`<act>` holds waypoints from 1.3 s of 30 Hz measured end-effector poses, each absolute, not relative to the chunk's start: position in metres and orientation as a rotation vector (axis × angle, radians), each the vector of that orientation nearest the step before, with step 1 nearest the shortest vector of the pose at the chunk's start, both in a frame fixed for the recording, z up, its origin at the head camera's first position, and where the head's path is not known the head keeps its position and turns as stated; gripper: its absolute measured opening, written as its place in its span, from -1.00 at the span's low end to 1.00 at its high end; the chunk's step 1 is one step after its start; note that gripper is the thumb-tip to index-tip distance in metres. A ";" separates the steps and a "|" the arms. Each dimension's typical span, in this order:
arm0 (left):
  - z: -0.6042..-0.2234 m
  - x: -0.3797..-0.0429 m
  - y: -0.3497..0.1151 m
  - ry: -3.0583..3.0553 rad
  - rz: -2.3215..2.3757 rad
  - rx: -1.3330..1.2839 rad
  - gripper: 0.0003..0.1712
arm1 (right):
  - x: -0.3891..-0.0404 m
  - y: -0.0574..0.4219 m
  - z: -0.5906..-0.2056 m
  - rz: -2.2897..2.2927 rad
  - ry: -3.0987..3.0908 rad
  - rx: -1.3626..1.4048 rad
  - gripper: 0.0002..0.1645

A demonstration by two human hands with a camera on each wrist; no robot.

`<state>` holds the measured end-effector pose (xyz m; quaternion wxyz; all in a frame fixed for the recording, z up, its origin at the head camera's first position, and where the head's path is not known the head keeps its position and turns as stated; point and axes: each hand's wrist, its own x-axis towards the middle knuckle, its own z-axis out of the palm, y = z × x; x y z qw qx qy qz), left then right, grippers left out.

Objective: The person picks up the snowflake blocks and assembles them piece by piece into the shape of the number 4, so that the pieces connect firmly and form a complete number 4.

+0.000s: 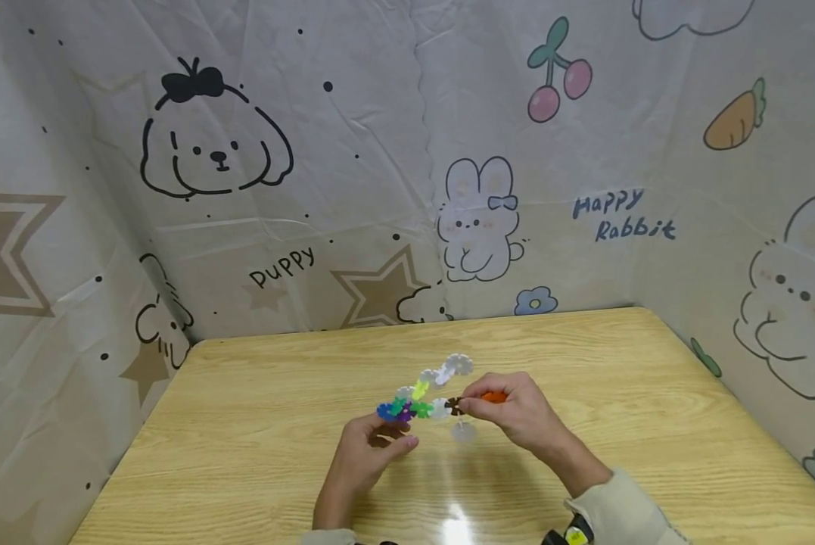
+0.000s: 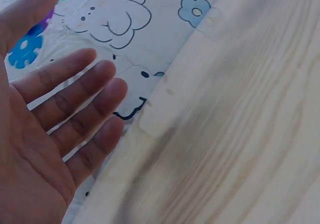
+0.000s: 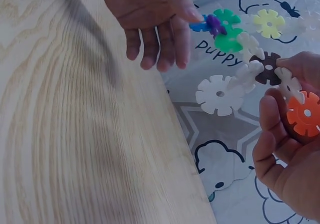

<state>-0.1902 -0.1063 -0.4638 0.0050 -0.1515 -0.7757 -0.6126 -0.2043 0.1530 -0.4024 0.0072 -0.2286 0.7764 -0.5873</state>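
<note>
Several slotted snowflake discs are linked into a branching chain, held above the table. My right hand (image 1: 516,412) pinches the chain by its brown disc (image 3: 268,67) and the white disc beside it; an orange disc (image 3: 306,114) lies against the palm side. A white disc (image 3: 220,94) hangs below. Green (image 1: 421,409), purple (image 1: 405,412) and blue discs (image 1: 385,411) make up the left end. A yellow disc (image 1: 420,390) and white discs (image 1: 458,364) branch off upward. Next to the blue end is my left hand (image 1: 366,454), its fingers loosely extended; whether it touches the disc is unclear.
Underneath is a light wood-grain table (image 1: 257,424). A white cloth (image 1: 366,151) printed with cartoon animals stands behind it and along both sides. Light glares off the tabletop near its front edge.
</note>
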 end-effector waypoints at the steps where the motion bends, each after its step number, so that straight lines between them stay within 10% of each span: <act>1: -0.465 -0.190 -0.105 -2.414 -1.923 -0.477 -0.71 | -0.204 0.152 -0.403 -1.845 2.425 -0.713 -0.91; 39: -0.465 -0.190 -0.059 -1.857 -2.284 -0.503 -0.70 | -0.204 0.132 -0.414 -1.953 2.334 -0.713 -0.89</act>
